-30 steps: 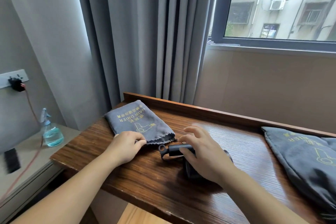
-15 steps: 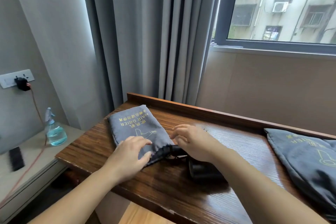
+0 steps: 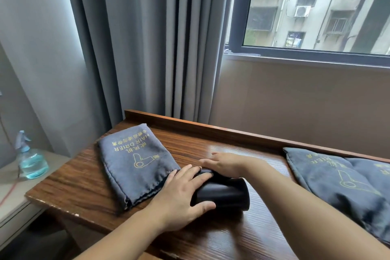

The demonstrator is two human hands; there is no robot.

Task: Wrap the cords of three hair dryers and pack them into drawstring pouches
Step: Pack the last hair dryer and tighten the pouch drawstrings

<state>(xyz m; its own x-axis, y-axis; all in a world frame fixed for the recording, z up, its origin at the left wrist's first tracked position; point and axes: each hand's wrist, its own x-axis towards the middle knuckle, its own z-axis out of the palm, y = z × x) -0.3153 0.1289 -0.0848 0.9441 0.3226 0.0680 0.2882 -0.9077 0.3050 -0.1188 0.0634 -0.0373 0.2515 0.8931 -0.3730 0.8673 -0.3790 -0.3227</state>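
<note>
Left hand (image 3: 182, 193) shifted onto hair dryer (image 3: 225, 195), gripping barrel.

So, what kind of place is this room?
Probably a hotel room: grey pouches printed "HAIR DRIER" on a wooden desk, heavy curtains, and a window facing apartment buildings.

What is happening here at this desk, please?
A person is packing a black hair dryer into a grey drawstring pouch. The left hand grips the dryer's barrel, and the right hand rests on its far side. The dryer lies on the wooden desk at the pouch's open end, not yet inside. More grey pouches lie at the right.
</note>
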